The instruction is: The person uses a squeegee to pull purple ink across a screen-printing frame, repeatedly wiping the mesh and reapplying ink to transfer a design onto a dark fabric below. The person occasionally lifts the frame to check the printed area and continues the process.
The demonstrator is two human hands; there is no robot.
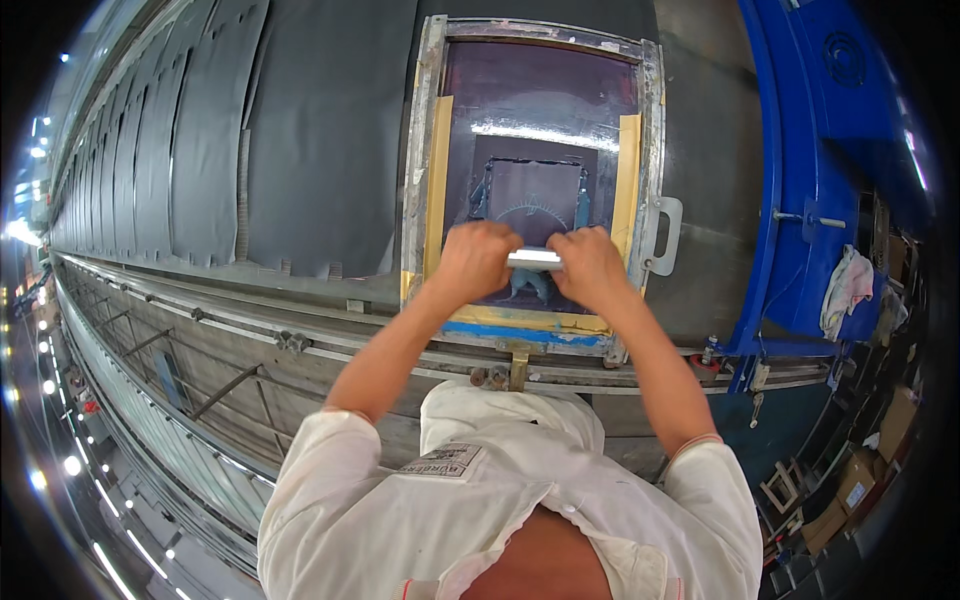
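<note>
A metal printing screen frame (429,60) with purple mesh, yellow tape along its sides and blue tape at the bottom lies before me. Its centre shows a dark rectangle with a pale semicircular design (533,200). My left hand (479,258) and my right hand (588,263) are closed on opposite ends of a silver squeegee bar (535,256), held level across the screen's lower half, partly covering the design. A white handle (662,236) sticks out from the frame's right side.
Dark grey sheets (310,140) line the long table leftward. A metal rail (410,342) runs along the near edge, above my white-clothed body. At right stand a blue machine (810,120) with a hanging cloth (845,290), and cardboard boxes (855,485) lower down.
</note>
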